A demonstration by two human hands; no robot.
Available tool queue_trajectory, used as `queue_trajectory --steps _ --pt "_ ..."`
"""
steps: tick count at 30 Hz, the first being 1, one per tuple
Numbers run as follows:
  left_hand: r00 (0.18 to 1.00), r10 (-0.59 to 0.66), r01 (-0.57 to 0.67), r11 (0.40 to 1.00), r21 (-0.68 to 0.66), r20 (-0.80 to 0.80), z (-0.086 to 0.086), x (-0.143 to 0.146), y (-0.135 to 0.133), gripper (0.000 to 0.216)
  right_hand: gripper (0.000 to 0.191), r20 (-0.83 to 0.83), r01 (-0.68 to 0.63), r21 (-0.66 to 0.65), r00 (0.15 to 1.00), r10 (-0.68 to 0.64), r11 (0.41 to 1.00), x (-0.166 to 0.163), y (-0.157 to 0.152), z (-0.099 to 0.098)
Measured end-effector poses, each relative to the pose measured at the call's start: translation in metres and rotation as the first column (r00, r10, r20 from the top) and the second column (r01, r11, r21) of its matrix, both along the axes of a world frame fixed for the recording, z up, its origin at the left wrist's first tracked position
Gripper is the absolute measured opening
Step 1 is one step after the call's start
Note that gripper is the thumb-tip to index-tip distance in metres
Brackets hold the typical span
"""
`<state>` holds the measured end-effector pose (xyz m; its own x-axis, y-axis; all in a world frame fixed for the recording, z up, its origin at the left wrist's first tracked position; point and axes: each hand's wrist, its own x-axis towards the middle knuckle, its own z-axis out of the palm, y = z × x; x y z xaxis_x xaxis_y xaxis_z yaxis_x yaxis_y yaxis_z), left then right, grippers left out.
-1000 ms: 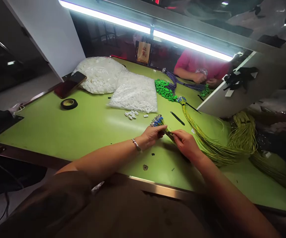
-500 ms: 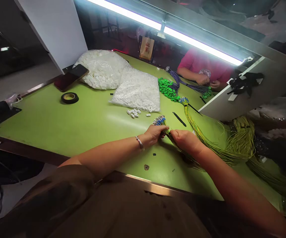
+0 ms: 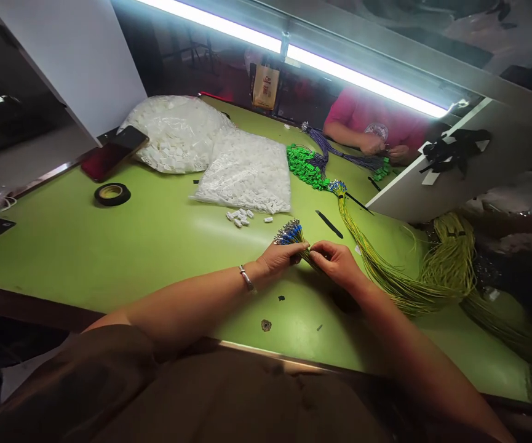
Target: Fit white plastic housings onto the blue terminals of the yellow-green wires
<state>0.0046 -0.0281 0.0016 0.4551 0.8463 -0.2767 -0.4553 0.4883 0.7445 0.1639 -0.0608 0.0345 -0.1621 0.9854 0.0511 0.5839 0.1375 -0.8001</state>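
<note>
Pinching grip from both sides: left hand [image 3: 280,258] and right hand [image 3: 339,264] close on the wire bundle [image 3: 289,234] lying on the worktop [image 3: 131,246]; its blue-tipped ends are bare, loose white connectors [image 3: 242,216] beyond them unfitted.

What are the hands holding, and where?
The left hand and right hand pinch a bundle of yellow-green wires just below its blue-tipped end.

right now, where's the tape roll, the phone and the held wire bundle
tape roll [image 3: 112,202], head view, its rim
phone [image 3: 113,154], head view, screen middle
wire bundle [image 3: 290,235], head view, blue-tipped end
</note>
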Motion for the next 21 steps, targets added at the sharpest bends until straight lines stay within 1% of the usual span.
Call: queue_trajectory --steps 2,4,6,7,8,10,13,14,16,17,18,19,20,21 --pt "0.999 -0.037 0.037 0.998 0.060 -0.002 -0.001 -0.003 0.001 0.028 0.026 -0.033 0.036 -0.008 0.999 -0.036 0.999 -0.002 0.000 0.002" --pt "0.996 -0.069 0.076 0.983 0.167 -0.047 0.001 -0.007 0.001 0.028 0.029 -0.109 0.053 -0.084 0.992 -0.062 0.995 -0.001 0.001 0.004" --pt "0.988 -0.109 0.140 0.936 0.324 -0.111 0.006 -0.011 0.002 0.027 0.032 -0.157 0.043 -0.188 0.985 -0.074 0.981 0.003 0.005 0.009" --pt "0.982 -0.127 0.177 0.891 0.419 -0.143 0.009 -0.014 0.003 0.026 0.032 -0.153 0.041 -0.234 0.985 -0.078 0.971 0.005 0.007 0.012" --pt "0.973 -0.143 0.217 0.823 0.525 -0.179 0.013 -0.016 0.004 0.025 0.031 -0.135 0.045 -0.276 0.987 -0.085 0.960 0.007 0.009 0.015" --pt "0.952 -0.146 0.297 0.650 0.699 -0.269 0.023 -0.020 0.005 0.022 0.029 -0.083 0.067 -0.342 0.991 -0.101 0.937 0.009 0.013 0.018" --pt "0.929 -0.133 0.371 0.369 0.852 -0.347 0.039 -0.023 0.001 0.017 0.026 -0.033 0.092 -0.384 0.993 -0.114 0.919 0.008 0.021 0.016" --pt "0.923 -0.145 0.385 0.276 0.881 -0.357 0.044 -0.023 -0.003 0.015 0.025 -0.021 0.111 -0.367 0.992 -0.127 0.923 0.007 0.024 0.013" --pt "0.897 -0.205 0.415 0.081 0.906 -0.393 0.052 -0.022 -0.014 0.012 0.025 0.020 0.190 -0.289 0.981 -0.192 0.938 0.010 0.031 0.008" --pt "0.877 -0.241 0.427 -0.003 0.904 -0.415 0.055 -0.021 -0.020 0.013 0.027 0.043 0.245 -0.233 0.969 -0.241 0.941 0.014 0.036 0.007" --pt "0.851 -0.284 0.440 -0.072 0.895 -0.441 0.056 -0.019 -0.026 0.015 0.028 0.063 0.304 -0.171 0.952 -0.298 0.937 0.020 0.041 0.009" --pt "0.831 -0.326 0.437 -0.117 0.892 -0.450 0.054 -0.018 -0.031 0.016 0.028 0.076 0.365 -0.104 0.930 -0.359 0.925 0.028 0.046 0.013" --pt "0.828 -0.355 0.433 -0.087 0.897 -0.434 0.051 -0.016 -0.033 0.016 0.027 0.084 0.425 -0.035 0.903 -0.421 0.905 0.040 0.052 0.021" --pt "0.838 -0.368 0.437 0.009 0.900 -0.403 0.045 -0.014 -0.033 0.016 0.027 0.087 0.487 0.042 0.868 -0.489 0.873 0.053 0.057 0.033"
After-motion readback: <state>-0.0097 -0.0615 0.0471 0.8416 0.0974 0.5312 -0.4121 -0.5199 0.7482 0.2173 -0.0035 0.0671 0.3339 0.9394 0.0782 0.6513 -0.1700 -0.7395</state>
